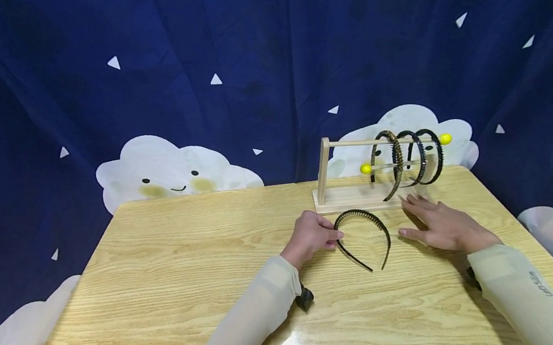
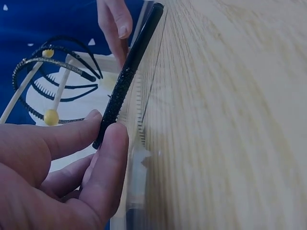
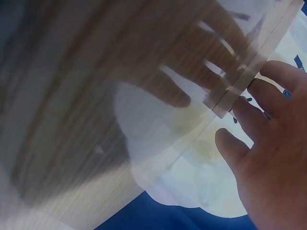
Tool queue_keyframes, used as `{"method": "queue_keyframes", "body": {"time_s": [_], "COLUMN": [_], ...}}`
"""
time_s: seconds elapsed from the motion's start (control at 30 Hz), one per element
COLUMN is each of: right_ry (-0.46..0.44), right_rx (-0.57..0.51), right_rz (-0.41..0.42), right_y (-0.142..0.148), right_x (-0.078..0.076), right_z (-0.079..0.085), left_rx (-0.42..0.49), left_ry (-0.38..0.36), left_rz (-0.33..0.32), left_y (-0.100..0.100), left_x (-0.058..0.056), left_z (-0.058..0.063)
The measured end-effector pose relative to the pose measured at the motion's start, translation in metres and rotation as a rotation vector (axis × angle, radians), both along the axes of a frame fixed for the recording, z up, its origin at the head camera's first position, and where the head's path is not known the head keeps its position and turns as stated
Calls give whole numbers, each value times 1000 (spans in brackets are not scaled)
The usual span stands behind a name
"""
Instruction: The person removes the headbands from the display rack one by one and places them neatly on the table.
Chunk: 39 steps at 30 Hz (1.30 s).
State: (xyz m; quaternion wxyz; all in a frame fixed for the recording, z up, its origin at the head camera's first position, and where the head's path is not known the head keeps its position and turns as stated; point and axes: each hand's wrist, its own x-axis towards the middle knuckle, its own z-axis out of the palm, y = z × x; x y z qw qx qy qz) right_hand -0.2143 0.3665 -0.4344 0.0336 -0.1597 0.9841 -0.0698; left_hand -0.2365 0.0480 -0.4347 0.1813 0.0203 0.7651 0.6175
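- Pinching a black headband point(image 1: 360, 212) in the left hand point(image 1: 310, 234), before the rack point(image 1: 345, 196).
- Extending the right hand point(image 1: 438, 226), fingers loose, beside it.
- Facing three hanging headbands point(image 1: 398, 151) near the desk's point(image 1: 188, 251) far right corner.

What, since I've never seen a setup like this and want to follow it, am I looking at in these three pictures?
There is no machine here: a person works with two bare hands. The wide picture comes from a camera on the person's head, looking forward and down. The other two come from cameras on the wrists, each looking at that hand's work.

On the wooden table stands a wooden rack with yellow balls on its rods, and three headbands hang there. Behind is a dark blue curtain with clouds.

The left hand pinches one side of a black headband. The right hand holds nothing; its fingers are by the rack's base, though I can't tell whether they touch it.
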Motion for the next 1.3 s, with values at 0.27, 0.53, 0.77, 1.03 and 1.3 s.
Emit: {"method": "queue_keyframes", "body": {"time_s": [0.27,0.53,0.77,1.03,1.3], "right_ry": [-5,-13,-1,1,-9], "right_rx": [-6,-3,-4,-2,-5], "right_rz": [-3,-7,-3,-2,-3], "right_y": [1,0,1,2,1], "right_x": [0,0,0,-1,-2], "right_z": [-1,1,-1,-2,-1], "left_rx": [-51,-61,-79,-101,-158], "left_ry": [12,13,23,58,121], "left_rz": [3,-2,1,-4,-18], "left_y": [0,0,-1,-2,-4], "left_x": [0,-1,-1,-2,-3], "left_z": [1,-2,-2,-3,6]}}
